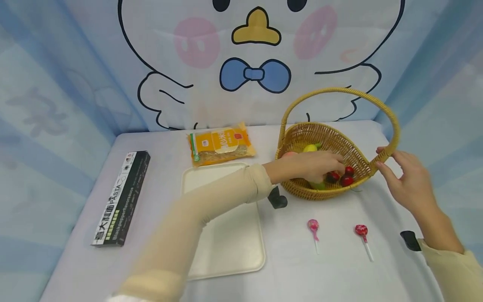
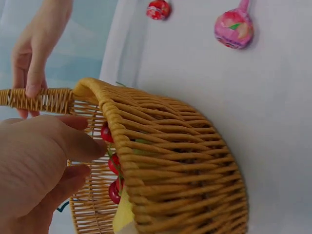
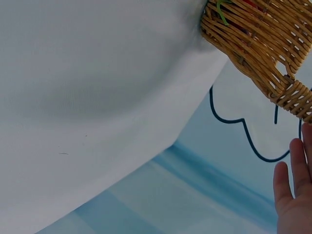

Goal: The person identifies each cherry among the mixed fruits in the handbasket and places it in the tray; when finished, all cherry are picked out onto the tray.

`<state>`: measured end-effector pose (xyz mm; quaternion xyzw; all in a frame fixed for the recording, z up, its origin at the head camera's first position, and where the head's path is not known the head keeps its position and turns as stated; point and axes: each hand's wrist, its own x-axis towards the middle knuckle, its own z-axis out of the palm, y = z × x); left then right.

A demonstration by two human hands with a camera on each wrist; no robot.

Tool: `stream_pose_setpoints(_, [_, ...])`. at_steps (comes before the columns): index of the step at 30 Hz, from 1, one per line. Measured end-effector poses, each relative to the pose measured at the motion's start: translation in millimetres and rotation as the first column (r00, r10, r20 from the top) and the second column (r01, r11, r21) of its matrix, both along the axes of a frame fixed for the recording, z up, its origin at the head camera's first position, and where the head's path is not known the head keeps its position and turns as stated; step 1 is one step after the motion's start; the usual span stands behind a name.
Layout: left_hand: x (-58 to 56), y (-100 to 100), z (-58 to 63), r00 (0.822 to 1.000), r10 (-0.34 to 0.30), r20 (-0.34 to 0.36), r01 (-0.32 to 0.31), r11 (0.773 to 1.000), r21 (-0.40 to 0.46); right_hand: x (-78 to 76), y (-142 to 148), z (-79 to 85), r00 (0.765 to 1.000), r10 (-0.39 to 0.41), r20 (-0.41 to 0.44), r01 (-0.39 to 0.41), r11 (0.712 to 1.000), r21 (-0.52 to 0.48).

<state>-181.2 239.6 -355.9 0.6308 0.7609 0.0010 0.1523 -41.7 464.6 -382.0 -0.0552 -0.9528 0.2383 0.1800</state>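
Note:
My left hand (image 1: 320, 165) reaches into a wicker basket (image 1: 318, 193), bent fingers over red cherries (image 2: 114, 163). In the left wrist view its fingertips are close to the cherries, with nothing visible between them; whether they touch is unclear. My right hand (image 1: 411, 182) grips the lower right end of the basket's arched handle (image 1: 394, 126), thumb on the near side. A yellow fruit (image 1: 310, 148), a partly hidden reddish fruit (image 1: 289, 154) and something green (image 1: 318, 185) also lie inside. My left forearm and hand hide part of the basket's contents.
Two lollipops, one pink (image 1: 313, 225) and one red (image 1: 361, 230), lie before the basket. An off-white tray (image 1: 230, 251) sits under my left forearm. Behind it is an orange grain bag (image 1: 220, 144); a black-and-white pasta box (image 1: 122, 197) lies at the left.

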Motion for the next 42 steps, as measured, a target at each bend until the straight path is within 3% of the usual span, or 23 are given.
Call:
stream_pose_setpoints(13, [-9.8, 33, 3.3, 0.989, 0.032, 0.141, -0.007, 0.985, -0.173, -0.3, 0, -3.6, 0.995, 0.044, -0.084, -0.045, 0.999, -0.005])
stream_pose_setpoints(22, [-19.5, 49, -1.7, 0.984, 0.107, 0.142, -0.065, 0.959, -0.275, -1.6, -3, -6.4, 0.991, 0.062, -0.119, -0.064, 0.998, -0.015])
stream_pose_setpoints(33, [-15.9, 56, -22.9, 0.991, 0.055, 0.119, -0.036, 0.987, -0.156, -1.9, 0, -8.2, 0.99, 0.061, -0.13, -0.064, 0.998, -0.018])
stream_pose_setpoints(42, [-17.4, 49, -22.0, 0.99, 0.065, 0.128, -0.052, 0.994, -0.101, -2.9, 3, -10.5, 0.986, 0.074, -0.151, -0.076, 0.997, -0.01])
